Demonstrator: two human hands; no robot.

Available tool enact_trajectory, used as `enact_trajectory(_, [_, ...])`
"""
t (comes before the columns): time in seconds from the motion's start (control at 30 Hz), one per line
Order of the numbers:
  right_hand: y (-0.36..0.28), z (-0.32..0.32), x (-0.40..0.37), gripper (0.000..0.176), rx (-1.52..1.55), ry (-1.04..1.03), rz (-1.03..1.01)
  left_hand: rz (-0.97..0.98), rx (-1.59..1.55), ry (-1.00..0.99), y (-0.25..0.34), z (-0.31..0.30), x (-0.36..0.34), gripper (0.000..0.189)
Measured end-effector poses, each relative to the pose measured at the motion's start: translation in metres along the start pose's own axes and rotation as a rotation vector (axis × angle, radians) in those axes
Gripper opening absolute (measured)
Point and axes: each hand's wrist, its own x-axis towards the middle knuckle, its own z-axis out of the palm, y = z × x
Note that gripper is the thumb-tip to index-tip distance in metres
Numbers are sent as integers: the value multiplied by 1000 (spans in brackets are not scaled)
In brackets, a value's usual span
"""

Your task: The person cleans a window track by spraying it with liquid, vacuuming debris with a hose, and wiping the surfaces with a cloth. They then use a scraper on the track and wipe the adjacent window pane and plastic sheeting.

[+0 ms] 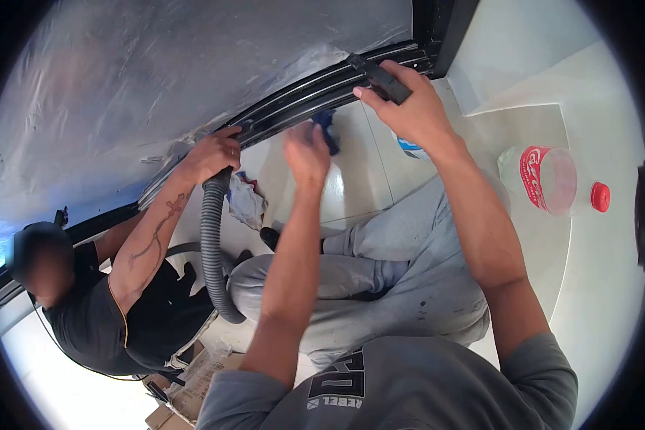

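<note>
Right hand (417, 107) grips black block-shaped tool (380, 78) at black grooved rail (294, 106); probably stiff, fairly light, best held by thick end. Left hand (307, 154), blurred near blue cloth (328, 132): grip unclear.

Indoor worksite, plastic sheeting (193, 64), tiled floor (362, 179)

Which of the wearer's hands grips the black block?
The right hand, nearer the white wall, holds the block; the left hand, farther from it, is by the blue cloth.
</note>
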Motion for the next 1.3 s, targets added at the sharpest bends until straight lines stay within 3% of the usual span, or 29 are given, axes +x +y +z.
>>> enact_trajectory(0.17, [-2,5,-2,73,-87,51,-65,-91,208,-47,-28,-2,82,20])
enact_trajectory(0.27, [-6,5,-2,74,-86,13,-71,-241,370,-128,-58,17,107,25])
enact_trajectory(0.37, [-9,5,-3,74,-60,1,-55,-411,328,-100,-59,29,118,25])
enact_trajectory(0.4, [-9,6,-5,65,-68,38,-89,-355,337,-78,-62,39,117,26])
enact_trajectory(0.47, [-7,11,-5,47,-81,106,-160,-327,279,-12,-58,75,108,28])
enact_trajectory(0.57, [5,20,4,77,-8,66,-106,-242,17,-128,10,104,101,17])
enact_trajectory(0.6, [6,22,3,71,-7,96,-135,-274,-17,-273,27,118,102,19])
enact_trajectory(0.63, [6,22,2,65,-6,131,-166,-367,-227,-271,28,153,101,22])
enact_trajectory(0.7, [4,18,4,60,37,152,-152,-185,-384,-162,34,186,97,25])
enact_trajectory(0.77, [7,14,5,63,100,121,-60,21,-111,-278,59,155,94,25])
enact_trajectory(0.8, [9,12,5,64,118,110,-25,-78,-143,-371,61,144,100,24])
enact_trajectory(0.9, [10,11,6,65,77,80,6,-105,39,-284,36,121,104,25])
enact_trajectory(0.97, [6,10,8,66,34,29,36,-86,180,-88,-3,107,97,26])
enact_trajectory(1.07, [14,16,5,58,28,164,-37,-237,300,-75,-66,62,100,27])
enact_trajectory(1.17, [-2,5,4,50,68,11,-4,-324,463,-86,-124,40,113,25])
enact_trajectory(1.3, [3,7,1,45,56,80,-42,-446,443,-63,-122,43,119,22])
